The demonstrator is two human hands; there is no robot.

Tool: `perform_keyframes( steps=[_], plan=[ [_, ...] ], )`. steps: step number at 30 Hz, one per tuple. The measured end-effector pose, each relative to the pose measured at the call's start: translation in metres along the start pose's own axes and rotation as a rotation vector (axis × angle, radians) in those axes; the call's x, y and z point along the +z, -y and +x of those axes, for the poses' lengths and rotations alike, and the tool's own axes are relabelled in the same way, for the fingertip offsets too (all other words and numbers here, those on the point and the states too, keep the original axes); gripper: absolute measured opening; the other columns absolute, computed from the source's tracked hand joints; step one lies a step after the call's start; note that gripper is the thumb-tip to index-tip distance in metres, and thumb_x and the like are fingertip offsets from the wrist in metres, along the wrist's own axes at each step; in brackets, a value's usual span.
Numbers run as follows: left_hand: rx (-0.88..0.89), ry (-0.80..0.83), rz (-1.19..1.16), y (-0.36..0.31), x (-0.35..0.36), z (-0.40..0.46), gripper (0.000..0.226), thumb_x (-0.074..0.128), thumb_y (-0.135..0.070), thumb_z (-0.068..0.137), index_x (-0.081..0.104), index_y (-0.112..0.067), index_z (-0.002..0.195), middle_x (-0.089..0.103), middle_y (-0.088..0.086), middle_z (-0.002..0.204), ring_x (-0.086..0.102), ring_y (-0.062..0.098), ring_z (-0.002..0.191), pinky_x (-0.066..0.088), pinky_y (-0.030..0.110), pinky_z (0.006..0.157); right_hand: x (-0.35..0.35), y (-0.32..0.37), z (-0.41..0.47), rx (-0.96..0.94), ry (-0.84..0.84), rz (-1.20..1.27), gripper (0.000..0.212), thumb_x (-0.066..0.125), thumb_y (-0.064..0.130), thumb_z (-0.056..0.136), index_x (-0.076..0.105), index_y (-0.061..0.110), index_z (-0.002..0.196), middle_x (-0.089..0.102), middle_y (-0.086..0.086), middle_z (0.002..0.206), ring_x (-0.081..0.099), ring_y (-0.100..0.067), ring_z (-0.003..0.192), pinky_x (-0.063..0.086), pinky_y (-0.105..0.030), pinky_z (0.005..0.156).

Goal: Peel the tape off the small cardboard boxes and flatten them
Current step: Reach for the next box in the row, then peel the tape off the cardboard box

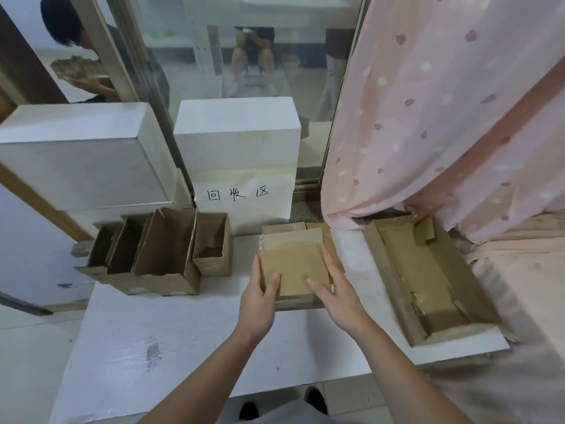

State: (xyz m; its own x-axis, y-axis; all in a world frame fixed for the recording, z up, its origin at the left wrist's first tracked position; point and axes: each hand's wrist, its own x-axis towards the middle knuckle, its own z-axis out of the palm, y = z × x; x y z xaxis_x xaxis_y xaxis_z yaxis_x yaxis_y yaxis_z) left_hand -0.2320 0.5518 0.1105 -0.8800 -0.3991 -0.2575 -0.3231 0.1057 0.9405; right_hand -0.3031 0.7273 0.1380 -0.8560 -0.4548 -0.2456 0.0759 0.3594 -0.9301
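A stack of flattened cardboard boxes (293, 249) lies on the white board (183, 332) in the middle. Both hands hold the top flattened piece (292, 267). My left hand (260, 298) grips its left edge, thumb on top and fingers under the edge. My right hand (333, 286) lies along its right edge with the thumb on top. Several open, upright small cardboard boxes (162, 255) stand in a row to the left of the stack.
A large shallow cardboard tray (394, 283) holding scraps sits to the right. Two white blocks (235, 139) and a paper sign with handwriting (241, 197) stand behind. A pink curtain (443, 117) hangs at right. Another person shows at far left behind glass.
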Motion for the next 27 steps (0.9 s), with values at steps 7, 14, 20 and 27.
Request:
perform_keyframes(
  steps=[7,14,20,27],
  plan=[
    [0.053,0.024,0.079,-0.023,0.038,-0.005,0.079,0.049,-0.068,0.098,0.013,-0.043,0.164,0.042,-0.018,0.153,0.048,0.004,0.133,0.042,0.023,0.104,-0.058,-0.015,0.01,0.045,-0.004,0.16,0.061,0.058,0.027,0.103,0.03,0.054,0.149,0.045,0.035,0.138,0.049,0.023,0.116,0.044,-0.006,0.09],
    [0.038,-0.029,-0.039,-0.043,0.076,-0.006,0.083,0.062,-0.077,0.085,0.024,-0.053,0.155,0.046,-0.012,0.15,0.056,0.012,0.127,0.055,0.019,0.089,-0.101,-0.023,0.021,0.009,0.086,0.117,0.075,0.071,0.029,0.093,0.025,0.049,0.148,0.049,0.023,0.145,0.051,0.019,0.119,0.044,-0.012,0.099],
    [-0.08,-0.146,-0.107,-0.058,0.078,-0.007,0.076,0.061,-0.072,0.09,0.035,-0.044,0.156,0.056,-0.008,0.137,0.057,0.008,0.115,0.049,0.01,0.074,-0.108,-0.032,0.027,-0.062,0.185,-0.166,0.13,0.097,0.034,0.059,0.011,0.056,0.154,0.044,0.018,0.149,0.044,-0.001,0.136,0.044,-0.027,0.11],
    [0.142,0.203,0.383,-0.047,0.031,0.006,0.139,0.099,-0.052,0.058,0.006,-0.048,0.162,0.007,-0.036,0.161,0.048,-0.005,0.128,0.057,0.029,0.092,-0.121,-0.025,0.039,-0.082,0.164,-0.022,0.099,0.09,0.011,0.075,0.031,0.069,0.129,0.066,0.03,0.119,0.061,0.005,0.116,0.055,-0.024,0.092]
  ],
)
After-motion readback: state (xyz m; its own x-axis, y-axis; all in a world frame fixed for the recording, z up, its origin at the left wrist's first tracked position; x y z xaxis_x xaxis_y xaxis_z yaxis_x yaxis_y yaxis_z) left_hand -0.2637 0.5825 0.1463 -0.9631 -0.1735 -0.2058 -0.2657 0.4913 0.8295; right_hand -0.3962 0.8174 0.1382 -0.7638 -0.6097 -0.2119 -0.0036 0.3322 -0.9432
